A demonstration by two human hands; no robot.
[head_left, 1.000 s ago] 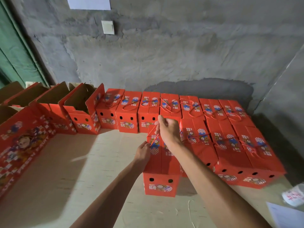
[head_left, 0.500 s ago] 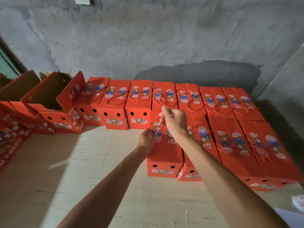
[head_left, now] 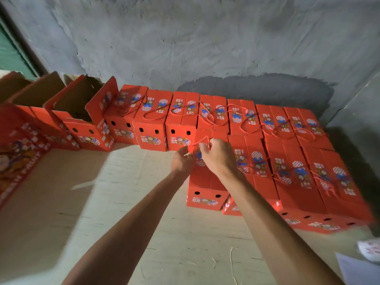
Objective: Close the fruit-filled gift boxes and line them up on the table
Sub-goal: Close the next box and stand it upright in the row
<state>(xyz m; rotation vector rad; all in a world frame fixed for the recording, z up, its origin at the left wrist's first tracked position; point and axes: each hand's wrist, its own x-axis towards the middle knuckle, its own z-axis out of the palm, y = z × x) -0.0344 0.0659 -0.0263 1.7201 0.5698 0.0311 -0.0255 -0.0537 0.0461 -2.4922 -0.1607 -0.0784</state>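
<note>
A closed red gift box (head_left: 206,190) stands at the left end of the near row on the wooden table (head_left: 127,212). Both hands are over its far end. My right hand (head_left: 216,156) pinches the box's red cord handle (head_left: 202,139) and holds it up off the lid. My left hand (head_left: 182,159) is beside it on the box's left edge, fingers curled on the same cord. A back row of closed red boxes (head_left: 183,120) with cord loops runs along the wall. More closed boxes (head_left: 304,177) fill the near row to the right.
Several open red boxes (head_left: 82,120) with raised flaps stand at the back left. A large printed red carton (head_left: 18,161) lies along the left edge. White paper (head_left: 357,268) and a white object (head_left: 370,246) sit at the lower right. A grey concrete wall stands behind.
My view has shifted right and down. The box has been pushed farther in beside the near row. My right hand has lowered slightly, still pinching the cord; my left hand stays at the cord.
</note>
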